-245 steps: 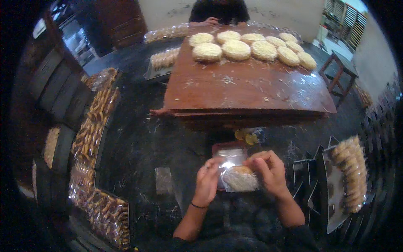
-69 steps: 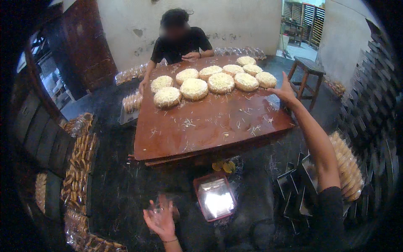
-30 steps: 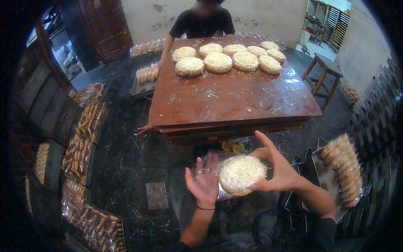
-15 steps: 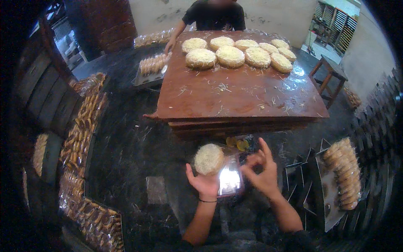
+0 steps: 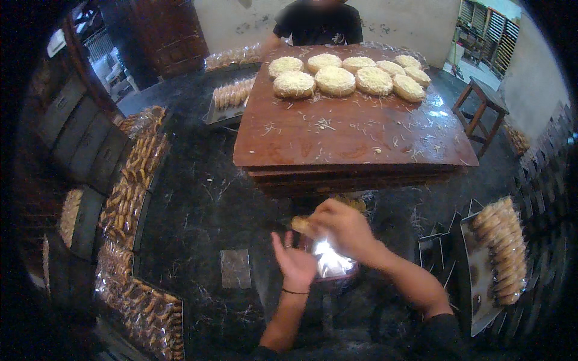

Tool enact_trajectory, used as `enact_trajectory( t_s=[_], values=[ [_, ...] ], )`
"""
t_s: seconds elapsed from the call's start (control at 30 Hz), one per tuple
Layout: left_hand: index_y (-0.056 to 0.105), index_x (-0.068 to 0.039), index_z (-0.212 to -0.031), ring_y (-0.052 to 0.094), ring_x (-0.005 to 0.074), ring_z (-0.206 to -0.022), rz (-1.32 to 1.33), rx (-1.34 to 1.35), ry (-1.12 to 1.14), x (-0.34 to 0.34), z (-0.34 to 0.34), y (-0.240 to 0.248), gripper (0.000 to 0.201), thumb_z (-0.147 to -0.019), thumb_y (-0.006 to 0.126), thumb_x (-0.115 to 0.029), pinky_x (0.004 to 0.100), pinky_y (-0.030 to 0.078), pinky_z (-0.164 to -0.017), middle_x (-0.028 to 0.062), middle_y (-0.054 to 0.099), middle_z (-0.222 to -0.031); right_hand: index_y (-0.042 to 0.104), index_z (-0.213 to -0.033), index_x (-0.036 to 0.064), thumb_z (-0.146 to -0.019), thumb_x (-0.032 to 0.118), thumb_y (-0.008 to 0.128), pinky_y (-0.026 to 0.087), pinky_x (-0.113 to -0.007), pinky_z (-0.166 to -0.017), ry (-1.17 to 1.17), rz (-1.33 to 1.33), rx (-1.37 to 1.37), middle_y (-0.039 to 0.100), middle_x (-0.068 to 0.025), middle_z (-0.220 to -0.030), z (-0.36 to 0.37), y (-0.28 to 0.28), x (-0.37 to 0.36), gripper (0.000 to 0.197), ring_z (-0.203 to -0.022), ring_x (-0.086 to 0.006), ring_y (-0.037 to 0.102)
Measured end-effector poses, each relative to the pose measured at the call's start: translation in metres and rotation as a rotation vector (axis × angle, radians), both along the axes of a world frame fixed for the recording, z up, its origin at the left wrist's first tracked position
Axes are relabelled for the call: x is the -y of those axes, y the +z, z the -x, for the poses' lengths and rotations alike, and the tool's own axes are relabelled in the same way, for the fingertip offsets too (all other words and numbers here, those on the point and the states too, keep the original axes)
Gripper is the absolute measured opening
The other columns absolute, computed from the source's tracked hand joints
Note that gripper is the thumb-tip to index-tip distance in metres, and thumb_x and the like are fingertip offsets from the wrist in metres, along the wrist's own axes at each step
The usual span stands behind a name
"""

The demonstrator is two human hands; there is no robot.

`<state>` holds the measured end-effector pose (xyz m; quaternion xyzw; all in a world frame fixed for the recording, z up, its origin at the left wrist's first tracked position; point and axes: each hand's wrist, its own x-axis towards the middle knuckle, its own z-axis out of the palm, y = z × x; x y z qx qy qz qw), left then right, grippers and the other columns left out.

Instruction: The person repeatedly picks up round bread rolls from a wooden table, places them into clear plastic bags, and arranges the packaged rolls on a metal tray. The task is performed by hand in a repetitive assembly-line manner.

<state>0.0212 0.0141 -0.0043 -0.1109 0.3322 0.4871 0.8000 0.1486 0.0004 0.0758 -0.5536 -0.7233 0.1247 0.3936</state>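
Observation:
Palm up with fingers spread, my left hand (image 5: 297,265) holds nothing and lies just below my right hand (image 5: 349,231). The right hand is closed on a round bun (image 5: 300,225); only its brownish edge shows past the fingers, and the rest is hidden. Under the right wrist sits a shiny, glaring stack that looks like clear plastic (image 5: 330,262). Beyond the hands, several round buns topped with pale shreds (image 5: 335,81) stand on the far half of a brown table (image 5: 355,141). Loose shreds (image 5: 325,124) are scattered over its near half.
Trays of wrapped pastries (image 5: 123,210) line the left side. A metal tray with wrapped buns (image 5: 503,253) stands at the right, and another wrapped row (image 5: 233,93) sits beside the table. A wooden stool (image 5: 484,99) is at the far right. A person in black (image 5: 319,24) is behind the table.
The shred-topped bun has left my left palm and is now in my right hand, which moved left and closed. The view has shifted slightly; the other person's hand has drawn back from the tray.

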Motion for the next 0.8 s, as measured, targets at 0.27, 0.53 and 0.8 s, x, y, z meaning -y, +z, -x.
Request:
enact_trajectory(
  t_s=[0.27, 0.53, 0.8],
  values=[
    [0.040, -0.007, -0.127, 0.043, 0.0304, -0.118, -0.530, 0.284, -0.123, 0.003, -0.022, 0.012, 0.056, -0.087, 0.041, -0.046, 0.0584, 0.031, -0.099, 0.0143, 0.046, -0.127, 0.060, -0.093, 0.0067, -0.073, 0.012, 0.064, 0.051, -0.036, -0.056, 0.087, 0.090, 0.115, 0.056, -0.0101, -0.086, -0.001, -0.003, 0.077, 0.021, -0.069, -0.0269, 0.060],
    [0.034, -0.004, -0.130, 0.040, 0.0354, -0.120, -0.503, 0.116, -0.131, 0.011, -0.031, 0.020, 0.055, -0.087, 0.044, -0.037, 0.0601, 0.031, -0.098, 0.0188, 0.042, -0.128, 0.052, -0.089, 0.0046, -0.074, 0.014, 0.063, 0.050, -0.040, -0.053, 0.195, 0.091, 0.173, 0.050, -0.0119, -0.079, 0.002, -0.029, 0.083, 0.022, -0.068, -0.0322, 0.058],
    [0.031, -0.003, -0.134, 0.025, 0.0359, -0.131, -0.464, 0.410, -0.403, -0.022, -0.001, 0.004, 0.064, -0.085, 0.041, -0.042, 0.0677, 0.011, -0.101, 0.0190, 0.028, -0.141, 0.052, -0.068, 0.0053, -0.077, 0.010, 0.056, 0.042, -0.032, -0.040, 0.755, -0.022, -0.478, 0.052, -0.0066, -0.061, -0.064, 0.034, 0.101, 0.011, -0.048, -0.0195, 0.052]
  ],
)
